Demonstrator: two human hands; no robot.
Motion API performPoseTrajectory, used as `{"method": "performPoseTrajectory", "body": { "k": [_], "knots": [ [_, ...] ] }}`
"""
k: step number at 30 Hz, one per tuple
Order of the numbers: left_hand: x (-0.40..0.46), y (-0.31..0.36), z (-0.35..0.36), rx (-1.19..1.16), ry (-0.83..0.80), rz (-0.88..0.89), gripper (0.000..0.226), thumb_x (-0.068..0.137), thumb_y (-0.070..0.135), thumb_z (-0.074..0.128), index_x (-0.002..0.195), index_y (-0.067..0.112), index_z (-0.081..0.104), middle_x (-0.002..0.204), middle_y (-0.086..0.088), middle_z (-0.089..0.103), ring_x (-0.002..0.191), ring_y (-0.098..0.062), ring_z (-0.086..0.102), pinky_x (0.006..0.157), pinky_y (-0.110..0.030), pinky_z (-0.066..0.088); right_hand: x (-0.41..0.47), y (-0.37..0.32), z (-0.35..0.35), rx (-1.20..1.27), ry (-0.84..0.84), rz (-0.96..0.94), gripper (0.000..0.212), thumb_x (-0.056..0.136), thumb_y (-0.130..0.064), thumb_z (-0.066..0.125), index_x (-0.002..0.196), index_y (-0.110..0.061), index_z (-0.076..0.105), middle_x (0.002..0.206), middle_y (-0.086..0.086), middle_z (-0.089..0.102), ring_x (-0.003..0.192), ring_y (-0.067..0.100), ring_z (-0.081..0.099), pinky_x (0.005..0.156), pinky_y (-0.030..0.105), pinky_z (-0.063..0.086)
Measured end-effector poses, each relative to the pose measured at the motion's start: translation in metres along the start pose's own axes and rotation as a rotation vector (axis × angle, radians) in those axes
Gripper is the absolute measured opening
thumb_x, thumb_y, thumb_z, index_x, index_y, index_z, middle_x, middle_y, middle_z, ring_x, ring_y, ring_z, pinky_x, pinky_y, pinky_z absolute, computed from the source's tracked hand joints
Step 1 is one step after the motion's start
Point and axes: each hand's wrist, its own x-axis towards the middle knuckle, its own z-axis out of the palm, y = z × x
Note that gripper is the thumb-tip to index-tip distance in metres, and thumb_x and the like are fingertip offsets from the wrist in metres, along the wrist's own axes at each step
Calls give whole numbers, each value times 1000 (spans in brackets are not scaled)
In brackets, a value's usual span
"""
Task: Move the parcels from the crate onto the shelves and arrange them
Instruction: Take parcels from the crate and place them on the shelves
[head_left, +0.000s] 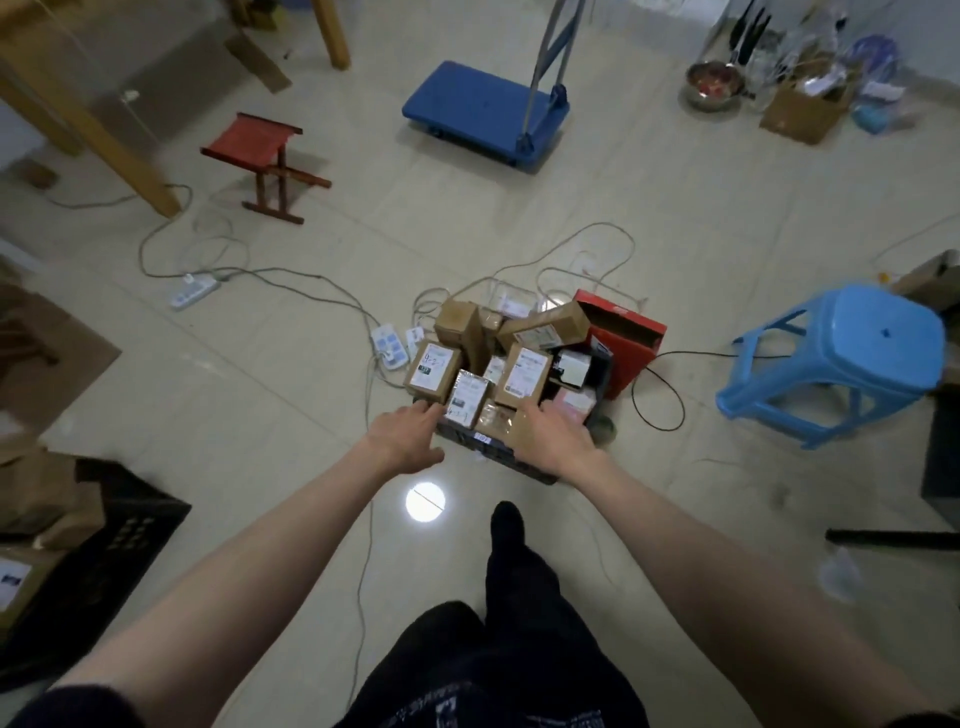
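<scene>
A black crate (498, 454) sits on the floor ahead of me, piled with several small brown parcels bearing white labels. My left hand (402, 434) reaches toward the near left corner, fingers spread, its tips at a labelled parcel (432, 373). Over the near right side, my right hand (550, 436) rests on a brown parcel (523, 375) and a clear-wrapped one (496, 415); its grip is unclear. A long brown box (545, 327) lies across the far side. No shelves are in view.
A red open box (626, 340) stands behind the crate, a light blue stool (857, 358) to the right. Cables and power strips (193, 291) trail across the floor. A red folding stool (265, 163), a blue trolley (483, 111) and another black crate (114, 551) stand around.
</scene>
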Motion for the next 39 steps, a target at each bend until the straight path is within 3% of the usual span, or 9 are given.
{"method": "performPoseTrajectory", "body": {
  "k": [3, 7, 12, 18, 22, 27, 32, 36, 39],
  "knots": [
    [25, -24, -12, -49, -25, -42, 66, 89, 43, 59, 146, 25, 31, 139, -4, 47, 120, -25, 53, 90, -40, 49, 44, -9, -11, 42, -58, 10, 69, 87, -36, 71, 144, -23, 35, 133, 12, 50, 118, 34, 55, 84, 37, 47],
    [56, -57, -20, -105, -79, -109, 67, 89, 43, 57, 147, 24, 30, 138, -4, 46, 120, -25, 53, 90, -41, 49, 98, -25, -14, 70, -133, 14, 72, 86, -40, 72, 144, -23, 34, 133, 13, 50, 118, 35, 55, 94, 48, 51],
    [110, -100, -38, -153, -126, -105, 68, 89, 41, 58, 148, 25, 28, 138, -3, 46, 118, -26, 54, 88, -40, 48, 160, -44, -17, 129, -168, 52, 76, 87, -38, 72, 149, -24, 32, 136, 12, 48, 119, 32, 55, 93, 43, 51],
    [203, -145, -43, -195, -215, -42, 63, 91, 38, 56, 147, 24, 31, 139, -3, 46, 121, -26, 52, 89, -40, 46, 240, -55, 0, 322, -186, 231, 71, 88, -29, 69, 148, -23, 34, 138, 11, 48, 121, 33, 53, 93, 42, 49],
    [269, -173, -14, -212, -311, -8, 58, 91, 38, 55, 144, 23, 36, 136, -6, 48, 120, -28, 53, 91, -40, 45, 294, -59, 38, 486, -214, 338, 67, 87, -23, 71, 145, -16, 39, 139, 9, 54, 121, 30, 56, 101, 45, 48],
    [357, -203, 45, -315, -367, -43, 60, 89, 35, 61, 142, 16, 40, 137, -10, 50, 125, -27, 50, 94, -38, 41, 367, -48, 107, 669, -285, 512, 64, 90, -22, 70, 144, -13, 39, 127, 6, 55, 115, 23, 55, 95, 35, 49],
    [427, -228, 118, -486, -440, -164, 84, 84, 36, 72, 150, 10, 26, 146, -15, 44, 132, -31, 45, 99, -37, 40, 432, -42, 173, 811, -282, 636, 54, 94, -15, 67, 141, -8, 42, 112, 3, 50, 108, 20, 53, 89, 30, 47],
    [464, -244, 164, -717, -530, -264, 88, 87, 24, 69, 156, 16, 15, 155, -10, 34, 138, -25, 38, 101, -32, 38, 467, -36, 229, 872, -240, 716, 54, 89, -5, 69, 137, -12, 45, 125, 6, 61, 117, 23, 59, 96, 35, 52],
    [473, -247, 185, -873, -575, -264, 80, 86, 13, 65, 153, 21, 24, 145, -4, 47, 124, -15, 51, 86, -21, 43, 476, -38, 255, 876, -205, 727, 51, 86, 1, 66, 133, -11, 49, 130, 11, 60, 120, 26, 57, 99, 35, 52]
  ]
}}
